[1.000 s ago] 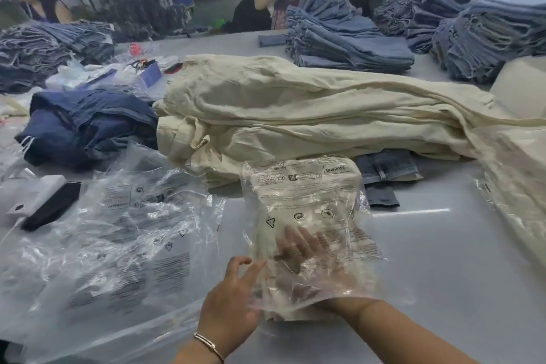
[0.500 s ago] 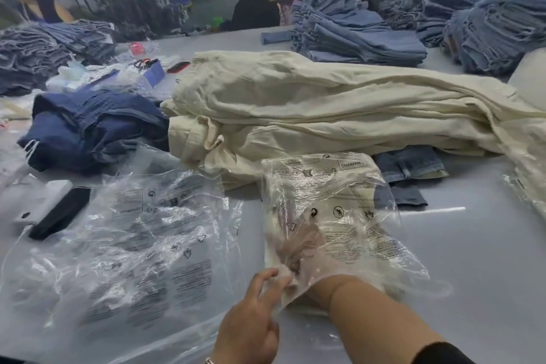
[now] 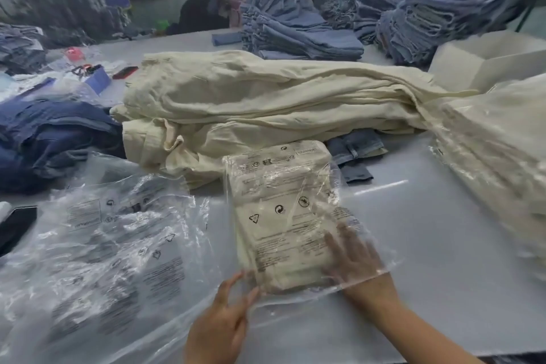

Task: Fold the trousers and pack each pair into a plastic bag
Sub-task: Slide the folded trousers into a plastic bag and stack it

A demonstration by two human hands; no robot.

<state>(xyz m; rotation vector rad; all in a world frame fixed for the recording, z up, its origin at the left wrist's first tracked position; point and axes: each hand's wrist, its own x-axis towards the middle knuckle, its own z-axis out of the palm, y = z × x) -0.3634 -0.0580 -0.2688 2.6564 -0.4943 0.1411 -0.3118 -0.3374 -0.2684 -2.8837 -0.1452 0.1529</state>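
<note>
R hand [image 3: 351,257] flat, fingers spread, inside the plastic bag [image 3: 283,216] beside the folded cream trousers [image 3: 266,248]; L hand [image 3: 221,325] pinches the bag mouth.
Bag lies on counter [image 3: 443,245]. Film likely thin, slippery; cloth soft, light. Grip at mouth edge, support pkg underneath.

Two hands [image 3: 217,331]; one bagged pair of trousers [image 3: 280,216]; two phones [image 3: 14,226]

Both forearms are bare, with no sleeve showing on them in this view. The left hand [image 3: 220,326] wears no glove and no ring that can be seen. The right hand [image 3: 353,260] is also without a glove, and it looks hazy behind clear plastic film.
</note>
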